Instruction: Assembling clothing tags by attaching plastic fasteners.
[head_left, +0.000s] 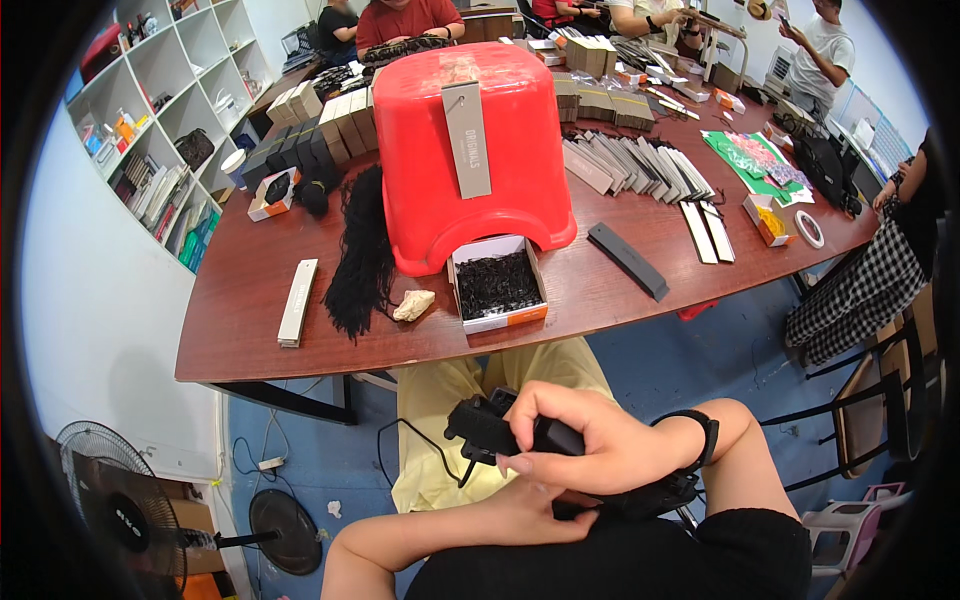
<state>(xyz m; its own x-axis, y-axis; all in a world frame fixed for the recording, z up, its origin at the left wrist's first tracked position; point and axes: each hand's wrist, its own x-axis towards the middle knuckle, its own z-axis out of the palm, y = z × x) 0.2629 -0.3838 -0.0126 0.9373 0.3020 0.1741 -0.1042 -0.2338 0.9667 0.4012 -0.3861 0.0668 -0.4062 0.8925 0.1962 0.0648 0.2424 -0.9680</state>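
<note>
Over my lap, my right hand (595, 440), with a black band on its wrist, is closed around a small black boxy device (480, 428). A thin black cable (415, 430) runs from the device and loops to the left. Just below, my left hand (530, 515) lies against my waist with its fingers curled. Its fingertips reach beside a bulky black item (650, 495) at my waist; what they grip, if anything, is hidden. Both hands are off the table.
On the brown table (400, 345) stands an upturned red plastic stool (470, 120) with a grey tag (468, 140) on it. Nearby are a box of black strings (497, 280), black cords (358, 250), a light tag strip (298, 303) and a dark strip (628, 262). People sit opposite.
</note>
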